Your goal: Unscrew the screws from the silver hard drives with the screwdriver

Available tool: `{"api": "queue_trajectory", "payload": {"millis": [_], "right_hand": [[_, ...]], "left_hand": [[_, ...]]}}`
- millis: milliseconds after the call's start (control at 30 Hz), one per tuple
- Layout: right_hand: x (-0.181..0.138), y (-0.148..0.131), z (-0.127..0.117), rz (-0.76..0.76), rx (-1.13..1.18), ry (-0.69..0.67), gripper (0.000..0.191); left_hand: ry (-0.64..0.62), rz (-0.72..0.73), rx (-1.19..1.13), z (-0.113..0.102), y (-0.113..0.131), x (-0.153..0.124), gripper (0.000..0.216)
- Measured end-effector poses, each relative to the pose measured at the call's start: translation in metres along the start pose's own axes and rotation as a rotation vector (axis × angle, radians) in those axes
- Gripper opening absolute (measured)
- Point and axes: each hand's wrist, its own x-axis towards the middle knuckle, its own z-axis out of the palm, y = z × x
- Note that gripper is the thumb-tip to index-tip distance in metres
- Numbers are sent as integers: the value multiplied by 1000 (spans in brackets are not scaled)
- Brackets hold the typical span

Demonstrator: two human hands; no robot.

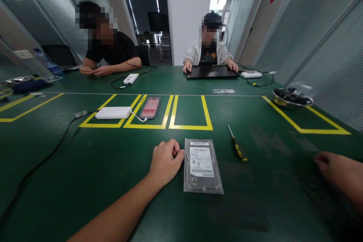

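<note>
A hard drive (200, 166) with a white label lies flat on the green table, label side up. My left hand (167, 160) rests against or right beside its left edge, fingers curled in and thumb toward the drive; I see nothing held in it. To the right of the drive lies a screwdriver (237, 147) with a yellow and black handle, its shaft pointing away from me. Far to the right, my right hand (337, 170) is over the table with its fingers drawn together. Shadow hides what it holds, if anything.
A white power bank (113, 112) connects by cable to a pink phone (150, 108) inside yellow tape marks. At the right stands a metal bowl (293, 97) of dark items. Across the table, one person holds a black panel (212, 72); another sits at left.
</note>
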Motion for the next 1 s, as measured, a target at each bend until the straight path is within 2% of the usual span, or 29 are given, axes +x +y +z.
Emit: {"api": "queue_trajectory", "payload": {"millis": [167,333,733,1000], "right_hand": [[-17,-21,-27,22,9,-99,28],[-31,-32,-41,21,6,-101,31],[-35,-36,-46,28,14,-140,26],[-37,-37,-45,32,28,-103,33]], "left_hand": [[-2,-1,-1,-1,0,0,16],[-7,-4,-1,-1,0,0,16],[-5,4,-14,0,-2,1,16],[-5,6,-31,-2,-1,1,16]]}}
